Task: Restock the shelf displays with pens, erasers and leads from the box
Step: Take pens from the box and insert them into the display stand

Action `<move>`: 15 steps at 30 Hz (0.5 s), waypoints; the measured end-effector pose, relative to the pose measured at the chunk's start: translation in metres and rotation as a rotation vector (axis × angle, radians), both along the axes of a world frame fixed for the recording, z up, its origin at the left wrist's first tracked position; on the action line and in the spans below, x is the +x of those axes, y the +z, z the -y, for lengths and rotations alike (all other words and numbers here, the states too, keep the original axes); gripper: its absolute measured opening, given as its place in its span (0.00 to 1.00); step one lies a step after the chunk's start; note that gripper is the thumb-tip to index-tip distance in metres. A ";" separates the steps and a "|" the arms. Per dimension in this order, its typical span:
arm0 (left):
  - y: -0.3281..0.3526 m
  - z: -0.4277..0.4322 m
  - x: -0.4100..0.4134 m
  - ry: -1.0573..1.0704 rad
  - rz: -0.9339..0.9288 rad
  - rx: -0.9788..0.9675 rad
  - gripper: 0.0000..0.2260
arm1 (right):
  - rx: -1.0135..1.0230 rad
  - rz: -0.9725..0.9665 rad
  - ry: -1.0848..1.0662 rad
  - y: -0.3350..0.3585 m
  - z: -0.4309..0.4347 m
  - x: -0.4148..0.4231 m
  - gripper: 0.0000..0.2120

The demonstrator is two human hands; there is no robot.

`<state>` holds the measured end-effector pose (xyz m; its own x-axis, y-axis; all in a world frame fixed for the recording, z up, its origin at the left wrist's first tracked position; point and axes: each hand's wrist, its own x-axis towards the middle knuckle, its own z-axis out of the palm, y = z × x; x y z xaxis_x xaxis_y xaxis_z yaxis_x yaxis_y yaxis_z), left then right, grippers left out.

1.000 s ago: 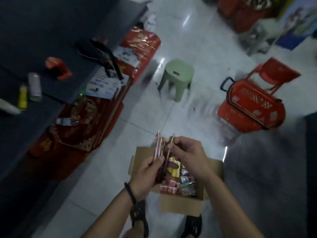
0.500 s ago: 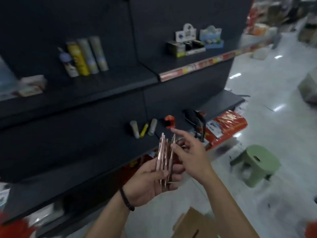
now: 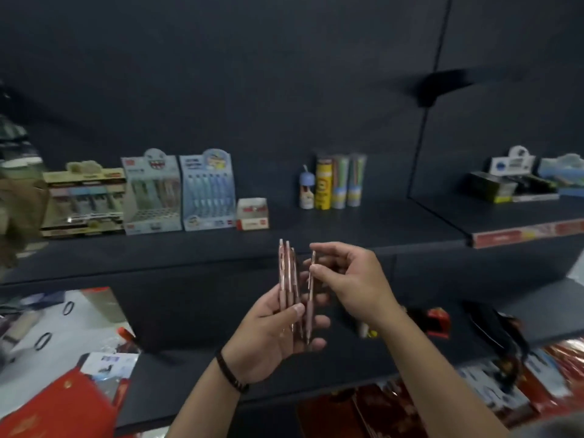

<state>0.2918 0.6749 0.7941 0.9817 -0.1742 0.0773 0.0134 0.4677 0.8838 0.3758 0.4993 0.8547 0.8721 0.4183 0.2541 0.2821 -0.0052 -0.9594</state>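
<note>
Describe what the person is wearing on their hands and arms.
No sleeves show, and neither the left hand nor the right hand is gloved. A thin dark bracelet circles the left wrist; the right wrist is bare.

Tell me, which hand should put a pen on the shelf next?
The right hand, probably. It pinches one pen apart from the bunch, while the left hand is full holding the other pens.

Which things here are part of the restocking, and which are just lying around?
Job: pens in left hand; single pen pinched by right hand; pen displays on shelf.
Lying about: tubes; red packets below.
</note>
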 end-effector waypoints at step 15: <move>0.030 -0.240 0.098 0.637 -0.093 0.175 0.11 | 0.048 0.229 0.049 0.059 -0.261 0.154 0.14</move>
<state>0.3901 0.9145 0.8240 0.8982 0.4395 0.0111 -0.1385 0.2587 0.9560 0.5302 0.7604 0.9141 0.7683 0.4416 0.4634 0.4912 0.0576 -0.8691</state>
